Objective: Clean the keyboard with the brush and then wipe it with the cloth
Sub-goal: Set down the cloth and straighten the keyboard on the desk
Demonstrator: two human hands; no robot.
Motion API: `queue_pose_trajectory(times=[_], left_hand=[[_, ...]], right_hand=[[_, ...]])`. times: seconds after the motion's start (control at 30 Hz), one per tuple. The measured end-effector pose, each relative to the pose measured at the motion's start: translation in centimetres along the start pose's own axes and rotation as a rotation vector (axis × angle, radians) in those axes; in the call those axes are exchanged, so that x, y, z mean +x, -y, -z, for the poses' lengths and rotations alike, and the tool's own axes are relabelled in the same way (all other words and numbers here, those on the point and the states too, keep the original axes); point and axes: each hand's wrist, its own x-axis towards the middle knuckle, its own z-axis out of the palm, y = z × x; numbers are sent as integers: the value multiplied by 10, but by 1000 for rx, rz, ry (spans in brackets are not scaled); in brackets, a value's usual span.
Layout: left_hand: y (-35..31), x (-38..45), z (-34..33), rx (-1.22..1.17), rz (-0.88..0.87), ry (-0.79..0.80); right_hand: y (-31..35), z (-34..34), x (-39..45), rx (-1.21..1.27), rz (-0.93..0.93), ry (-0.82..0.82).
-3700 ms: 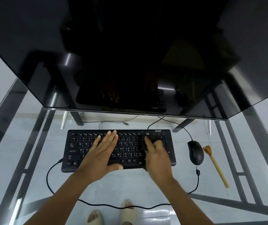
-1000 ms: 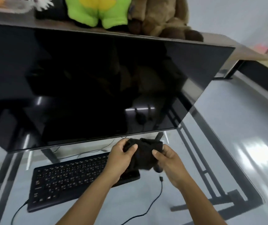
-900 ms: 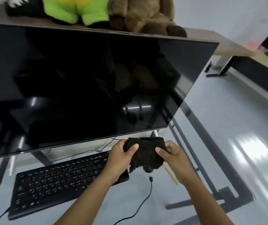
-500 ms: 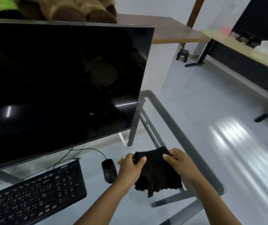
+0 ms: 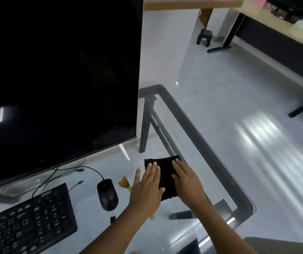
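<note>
Landmark: mouse (image 5: 107, 194), black, on the glass table (image 5: 198, 125).

- Keyboard (image 5: 26, 219): black, near side of the mouse and to its left, well apart from both hands.
- Left hand (image 5: 147, 187): just right of the mouse; fingers straight, palm down, pressing the left part of the cloth.
- Right hand (image 5: 187, 182): further right; fingers straight, flat on the cloth's right part. Neither hand grips anything.
- Cloth (image 5: 165, 173): dark, folded, lying flat on the glass right of the mouse, near the table's right edge.
- Brush (image 5: 125, 183): pale, between mouse and left hand, mostly hidden under that hand.
- Monitor (image 5: 59, 76): dark, beyond the mouse.

Step, judged: wiping looks finished; the cloth is being set down and flattened. Next move calls only for lifting both palms clear.

Containers: none visible.
</note>
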Motion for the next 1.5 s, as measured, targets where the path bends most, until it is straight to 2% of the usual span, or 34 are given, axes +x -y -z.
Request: queue_pose_trajectory(times=[0.3, 0.47, 0.57, 0.83, 1.13, 1.3, 1.5], left_hand=[[9, 2, -5, 12, 15, 92], [25, -17, 26, -147, 10, -8], [53, -39, 46, -161, 61, -51], [159, -156, 96, -174, 297, -167], [289, -311, 85, -171, 619, -166], [337, -362, 68, -206, 758, -144], [367, -388, 35, -294, 979, -140]], right_hand=[[12, -12, -3, -111, -48, 10], [58, 6, 3, -37, -34, -13], [98, 15, 5, -17, 26, -21], [234, 24, -15, 102, 118, 34], [343, -22, -55, 50, 154, 178], [370, -50, -64, 3, 84, 268], [369, -71, -65, -81, -72, 295]])
